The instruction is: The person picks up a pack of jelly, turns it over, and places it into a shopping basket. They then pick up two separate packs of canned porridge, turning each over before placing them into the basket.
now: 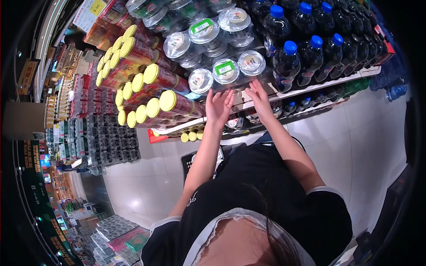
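Observation:
Both of my hands reach to the shelf edge, palms turned up and apart from each other. My left hand (pixel 219 106) has its fingers spread and holds nothing; it is just below a clear-lidded tub (pixel 200 81). My right hand (pixel 259 99) is also empty, fingers extended, below another round-lidded tub (pixel 251 63). Between these tubs sits one with a green label (pixel 225 71). More stacked tubs (pixel 204 31) in clear wrap stand behind. Yellow-lidded jars (pixel 168 101) are left of my left hand, and dark bottles with blue caps (pixel 288 64) are right of my right hand.
The white shelf edge (pixel 310 91) runs across in front of me. Lower shelves hold more bottles and jars. A dark crate (pixel 190 166) is beside my body at the left. Wrapped packs of cans (pixel 113 139) are stacked farther left, beyond the tiled floor (pixel 137 186).

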`<state>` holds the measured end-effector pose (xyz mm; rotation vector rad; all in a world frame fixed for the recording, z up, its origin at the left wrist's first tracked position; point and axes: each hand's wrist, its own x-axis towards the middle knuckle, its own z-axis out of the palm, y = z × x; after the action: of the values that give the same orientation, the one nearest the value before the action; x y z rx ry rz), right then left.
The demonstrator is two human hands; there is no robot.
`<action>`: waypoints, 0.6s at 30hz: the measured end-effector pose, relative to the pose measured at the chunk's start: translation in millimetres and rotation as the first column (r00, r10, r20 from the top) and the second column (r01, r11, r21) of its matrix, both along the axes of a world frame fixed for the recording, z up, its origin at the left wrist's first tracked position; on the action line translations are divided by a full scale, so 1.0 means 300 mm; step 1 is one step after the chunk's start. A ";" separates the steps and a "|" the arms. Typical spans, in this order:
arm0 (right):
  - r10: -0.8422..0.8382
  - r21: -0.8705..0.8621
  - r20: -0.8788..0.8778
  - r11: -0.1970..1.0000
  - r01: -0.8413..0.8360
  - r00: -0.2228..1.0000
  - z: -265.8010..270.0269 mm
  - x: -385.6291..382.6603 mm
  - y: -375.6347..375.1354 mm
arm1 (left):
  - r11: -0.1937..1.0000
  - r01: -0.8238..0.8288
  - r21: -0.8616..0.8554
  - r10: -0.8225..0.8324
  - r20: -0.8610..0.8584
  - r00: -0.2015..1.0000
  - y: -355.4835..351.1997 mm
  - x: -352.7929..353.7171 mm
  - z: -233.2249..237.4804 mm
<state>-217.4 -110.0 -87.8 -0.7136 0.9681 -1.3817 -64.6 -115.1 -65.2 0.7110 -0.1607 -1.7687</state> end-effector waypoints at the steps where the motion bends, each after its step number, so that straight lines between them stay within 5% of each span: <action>1: -0.003 0.007 0.003 1.000 0.003 1.000 -0.015 0.012 -0.004 | 1.000 0.003 0.007 -0.003 0.003 1.000 -0.005 -0.009 0.011; 5: 0.038 0.024 -0.060 0.999 -0.037 0.997 -0.017 0.019 -0.038 | 1.000 0.001 -0.007 -0.002 -0.222 0.975 -0.076 -0.029 0.024; 7: 0.020 -0.047 -0.051 0.999 -0.022 0.998 -0.026 0.038 -0.057 | 0.986 -0.031 0.163 0.075 -0.271 0.960 -0.112 -0.026 0.030; 13: -0.029 -0.118 -0.123 0.993 0.014 0.992 -0.053 0.077 -0.063 | 0.996 0.073 0.047 -0.069 -0.075 0.995 -0.153 -0.022 -0.003; 18: -0.040 -0.048 -0.040 0.998 0.038 0.998 -0.046 0.098 -0.065 | 0.990 0.032 0.141 -0.035 0.017 0.999 -0.174 -0.040 -0.004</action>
<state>-187.8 -129.4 -101.6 -0.7642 0.9889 -1.4329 -76.7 -167.2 -66.5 0.8309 -0.0616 -1.8189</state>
